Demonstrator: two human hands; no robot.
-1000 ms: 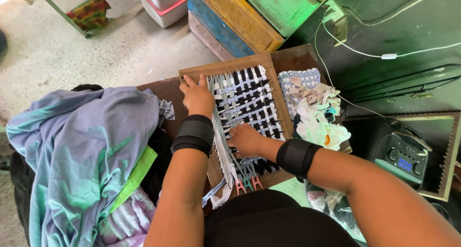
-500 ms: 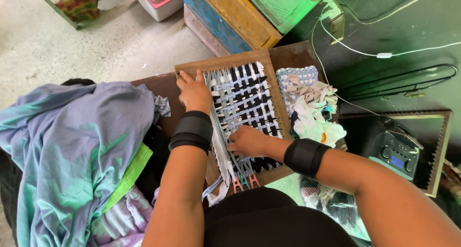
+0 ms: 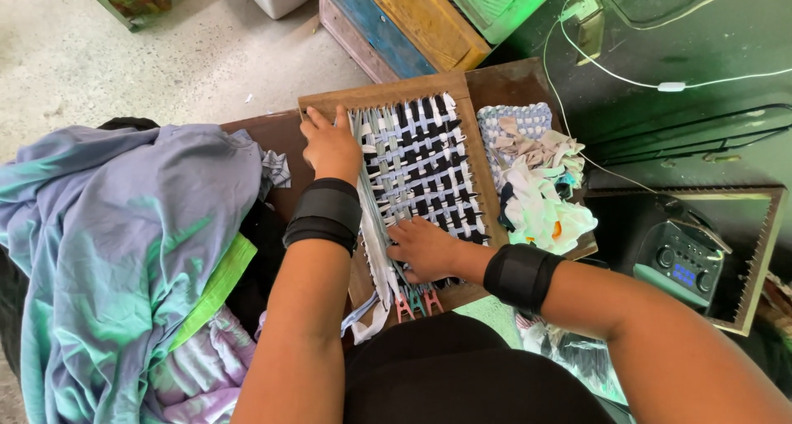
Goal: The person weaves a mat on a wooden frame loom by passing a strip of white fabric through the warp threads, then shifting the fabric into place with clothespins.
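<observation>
While the wooden weaving frame [image 3: 393, 93] lies flat on the dark tabletop [image 3: 272, 135] in front of me, my left hand [image 3: 331, 146] rests spread on its upper left edge, palm down, gripping nothing. My right hand [image 3: 426, 249] lies near the bottom of the frame, fingers loosely curled onto the black-and-white woven strips [image 3: 425, 164]; I cannot tell whether they pinch a strip. If I tug too hard there, I think a loop could slip off its peg, or the frame could slide should my left hand ease off. Just right of the frame sits a heap of cloth scraps [image 3: 538, 185], and a loose one could snag in the weave. A bundle of lilac-green fabric [image 3: 115, 242] fills my left side. Beyond are a small radio [image 3: 681, 263], a white cable [image 3: 660, 84], painted crates [image 3: 412, 16] and a concrete floor [image 3: 107, 61].
</observation>
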